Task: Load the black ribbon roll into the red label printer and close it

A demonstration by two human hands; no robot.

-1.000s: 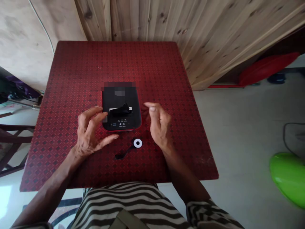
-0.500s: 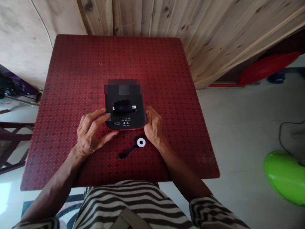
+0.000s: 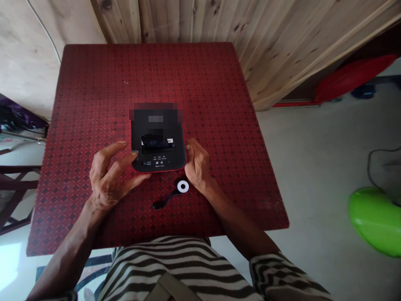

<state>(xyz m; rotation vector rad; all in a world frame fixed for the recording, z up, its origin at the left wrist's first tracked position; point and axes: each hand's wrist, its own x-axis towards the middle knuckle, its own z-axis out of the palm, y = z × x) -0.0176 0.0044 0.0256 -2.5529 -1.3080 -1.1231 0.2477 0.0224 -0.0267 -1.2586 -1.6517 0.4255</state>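
Note:
A flat black electronic device with a red rim (image 3: 175, 156) lies on the patterned red table; small white markings run along its near side, and its far part is pixelated. A crumpled strip of black tape (image 3: 155, 141) partly covers a white label on it. My right hand (image 3: 198, 164) grips the right edge, thumb on top. My left hand (image 3: 108, 175) is spread at the near left corner, one fingertip by a small dark grey patch (image 3: 135, 155) and the thumb at the near edge. A roll of black tape with a white core (image 3: 183, 186) lies closer to me, a loose tail trailing left.
The red table (image 3: 219, 92) meets a plank wall (image 3: 213, 21) at the back. On the right floor are a bright green rounded object (image 3: 374, 221) and a cable. A dark wooden chair (image 3: 15, 179) stands left of the table.
My left hand has shifted slightly left and opened a little, its upper finger now off the device's edge. The grey patch at the corner looks darker. The view has also shifted slightly.

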